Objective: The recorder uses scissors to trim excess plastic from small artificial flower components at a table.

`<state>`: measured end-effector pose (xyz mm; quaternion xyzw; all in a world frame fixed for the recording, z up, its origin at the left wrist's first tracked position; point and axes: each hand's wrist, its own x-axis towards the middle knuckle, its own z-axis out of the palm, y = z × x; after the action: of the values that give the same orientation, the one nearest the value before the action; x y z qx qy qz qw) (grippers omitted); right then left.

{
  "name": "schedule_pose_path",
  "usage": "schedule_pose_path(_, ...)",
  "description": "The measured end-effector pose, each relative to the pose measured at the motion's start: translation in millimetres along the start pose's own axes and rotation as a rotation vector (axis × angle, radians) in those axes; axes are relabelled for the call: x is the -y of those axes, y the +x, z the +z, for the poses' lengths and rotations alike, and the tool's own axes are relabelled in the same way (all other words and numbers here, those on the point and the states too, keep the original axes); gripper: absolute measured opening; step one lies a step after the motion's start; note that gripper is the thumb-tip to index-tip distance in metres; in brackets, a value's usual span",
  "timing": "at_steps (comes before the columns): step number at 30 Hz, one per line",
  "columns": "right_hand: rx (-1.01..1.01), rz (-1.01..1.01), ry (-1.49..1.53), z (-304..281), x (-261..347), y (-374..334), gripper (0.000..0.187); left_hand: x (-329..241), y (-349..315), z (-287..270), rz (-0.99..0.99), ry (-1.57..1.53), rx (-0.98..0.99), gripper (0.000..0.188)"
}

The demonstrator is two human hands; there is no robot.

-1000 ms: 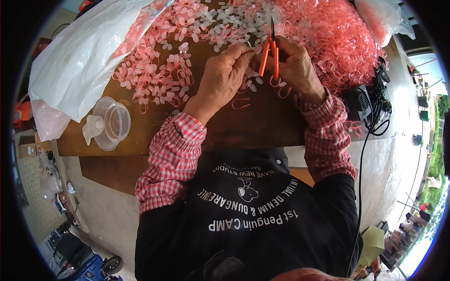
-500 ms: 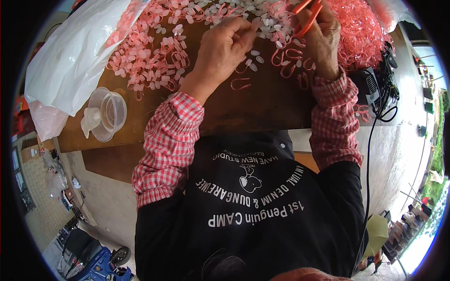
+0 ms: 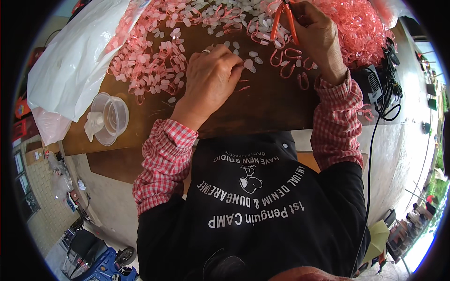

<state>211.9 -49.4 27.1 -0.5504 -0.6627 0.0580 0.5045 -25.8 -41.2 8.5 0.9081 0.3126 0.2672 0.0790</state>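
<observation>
My left hand point(image 3: 211, 77) is low over the brown table with its fingers curled together. Whatever they may hold is hidden; the fingertips are beside small white oval pieces point(image 3: 253, 69). A pink loop point(image 3: 242, 85) is partly covered by this hand. Farther right, my right hand point(image 3: 319, 37) is closed on orange-handled pliers point(image 3: 291, 25), whose handles are spread and whose working end is cut off by the upper edge. Just below the pliers lie several loose pink loops point(image 3: 287, 70).
Pink loops with pale oval ends point(image 3: 147, 70) are heaped at left, beside a white plastic bag point(image 3: 70, 61). A clear plastic tub point(image 3: 115, 119) stands near the front edge. A glossy pink pile point(image 3: 358, 33) and a black adapter with cables point(image 3: 375, 86) are at right.
My left hand has moved left and toward me, uncovering white ovals behind it. My right hand has turned, and the pliers' handles now point down toward me, farther left.
</observation>
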Motion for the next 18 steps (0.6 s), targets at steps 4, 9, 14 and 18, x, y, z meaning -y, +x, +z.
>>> schedule_pose_path(4, 0.092, 0.038, -0.044, 2, 3, -2, 0.028, 7, 12, 2, -0.333, -0.742, -0.019, 0.014)
schedule_pose_path(9, 0.237, -0.162, -0.079, -3, 14, -3, 0.041, 8, 34, 2, -0.636, -1.604, -0.199, 0.018)
schedule_pose_path(14, 0.304, -0.152, -0.009, 3, 15, -10, 0.049, 8, 36, 10, -0.687, -1.721, -0.221, 0.018)
schedule_pose_path(18, 0.344, -0.148, -0.053, 7, 16, -10, 0.05, 8, 36, 13, -0.662, -1.768, -0.172, 0.015)
